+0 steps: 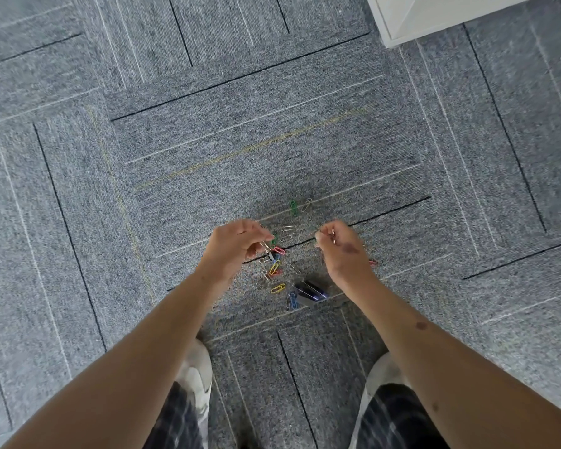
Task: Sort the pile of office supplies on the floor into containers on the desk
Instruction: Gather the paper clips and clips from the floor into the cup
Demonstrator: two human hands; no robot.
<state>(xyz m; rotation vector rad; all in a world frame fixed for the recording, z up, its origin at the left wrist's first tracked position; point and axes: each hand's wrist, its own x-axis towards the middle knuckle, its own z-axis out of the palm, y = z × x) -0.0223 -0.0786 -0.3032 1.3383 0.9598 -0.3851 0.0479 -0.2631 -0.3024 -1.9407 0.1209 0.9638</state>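
Several coloured and silver paper clips lie scattered on the grey carpet in front of my feet. A black binder clip rests among them at the near right. My left hand hovers over the left of the pile, its fingertips pinched on silver paper clips. My right hand is to the right, pinching a paper clip upright between thumb and forefinger. A green clip and a silver one lie farther out. A red clip peeks out beside my right wrist.
Grey carpet tiles with dark and light stripes cover the floor. A white furniture base stands at the top right corner. My two white shoes are planted just behind the pile.
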